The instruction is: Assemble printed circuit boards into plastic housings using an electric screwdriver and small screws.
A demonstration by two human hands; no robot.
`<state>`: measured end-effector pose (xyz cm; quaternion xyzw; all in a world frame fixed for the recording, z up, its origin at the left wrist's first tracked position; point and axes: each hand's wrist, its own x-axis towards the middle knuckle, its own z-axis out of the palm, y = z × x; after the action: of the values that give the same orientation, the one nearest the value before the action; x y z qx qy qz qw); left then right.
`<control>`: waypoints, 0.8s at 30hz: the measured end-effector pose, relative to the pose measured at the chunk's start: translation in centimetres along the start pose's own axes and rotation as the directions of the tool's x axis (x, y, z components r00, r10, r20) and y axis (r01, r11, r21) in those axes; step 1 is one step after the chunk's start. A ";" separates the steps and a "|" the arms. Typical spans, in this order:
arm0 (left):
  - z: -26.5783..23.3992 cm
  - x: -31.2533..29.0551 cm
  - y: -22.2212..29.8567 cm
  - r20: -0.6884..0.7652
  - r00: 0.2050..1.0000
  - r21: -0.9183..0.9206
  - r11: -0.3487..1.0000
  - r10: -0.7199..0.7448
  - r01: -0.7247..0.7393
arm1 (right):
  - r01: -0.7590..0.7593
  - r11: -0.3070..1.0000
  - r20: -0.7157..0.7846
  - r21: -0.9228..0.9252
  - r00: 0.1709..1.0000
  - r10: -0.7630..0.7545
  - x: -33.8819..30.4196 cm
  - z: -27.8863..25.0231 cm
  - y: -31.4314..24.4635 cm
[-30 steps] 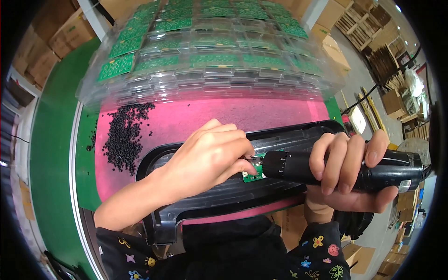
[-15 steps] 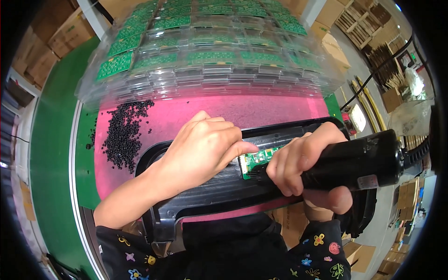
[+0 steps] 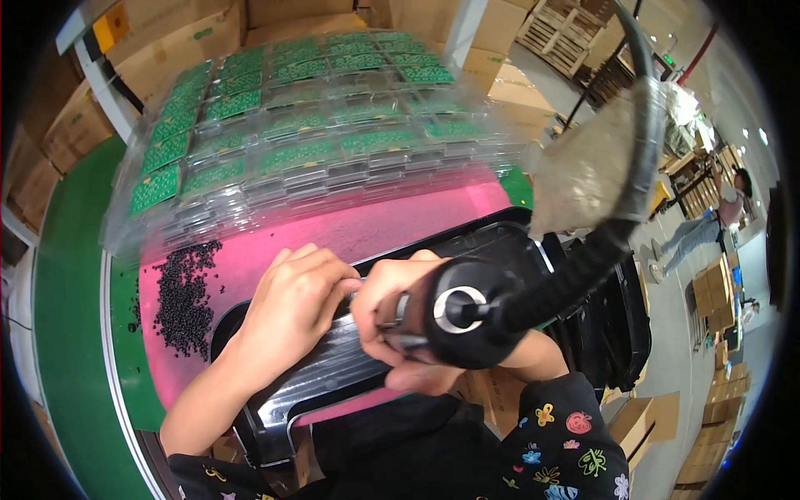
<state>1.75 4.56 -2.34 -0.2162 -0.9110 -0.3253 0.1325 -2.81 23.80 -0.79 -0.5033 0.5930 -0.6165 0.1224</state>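
A long black plastic housing (image 3: pixel 346 360) with a raised rim lies across the pink mat in front of me. Over its left half is my left hand (image 3: pixel 296 300), fingers curled and thumb tip against them; whatever lies beneath is hidden. My right hand (image 3: pixel 390 285) wraps round a black corded power screwdriver (image 3: pixel 467 308), whose rear end and thick cable (image 3: pixel 575 267) face up toward me. The tool's body and my hands cover the tip and the spot under it. No circuit board shows in the housing now.
Clear plastic trays (image 3: pixel 283 179) holding green circuit boards (image 3: pixel 155 190) are stacked at the back. Small black screws (image 3: pixel 183 300) lie heaped on the pink mat (image 3: pixel 333 229) at left. More black housings (image 3: pixel 612 325) stand at right, near a clear plastic bag (image 3: pixel 583 171). A person (image 3: pixel 708 221) is farther off.
The view has turned to the right. The screwdriver has swung from lying sideways to pointing away from me, over the housing. The green board beneath my hands is now covered.
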 end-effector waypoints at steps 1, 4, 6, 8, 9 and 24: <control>0.1 0.0 -0.1 0.004 1.000 -0.054 0.998 -0.026 0.026 | -0.040 0.998 0.004 0.050 0.999 0.040 -0.1 0.4 0.5; 0.4 -0.2 -0.7 0.026 0.998 -0.132 0.989 -0.058 0.061 | -0.070 0.992 0.000 0.106 0.998 0.071 0.2 0.9 0.6; -0.1 -0.1 0.0 0.004 1.000 -0.030 1.000 0.000 0.000 | 0.036 0.998 0.076 0.054 0.996 -0.040 0.2 0.6 0.3; -0.4 0.0 0.4 0.001 0.997 0.026 0.996 0.082 -0.082 | 0.082 0.995 0.067 0.064 0.994 -0.086 -0.5 0.5 0.6; 0.0 0.0 0.0 0.046 0.996 0.029 0.997 0.073 -0.075 | 0.084 0.996 0.025 0.041 0.996 -0.085 -0.8 0.7 0.5; 1.0 0.3 -1.1 0.097 0.953 -0.237 0.937 0.287 -0.258 | 0.421 0.860 -0.455 0.288 0.850 -0.264 -1.4 -0.7 -3.1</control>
<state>0.83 4.52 -3.60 -0.3748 -0.8367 -0.3886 0.0916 -1.34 26.13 1.38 -0.4326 0.3739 -0.8201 -0.0213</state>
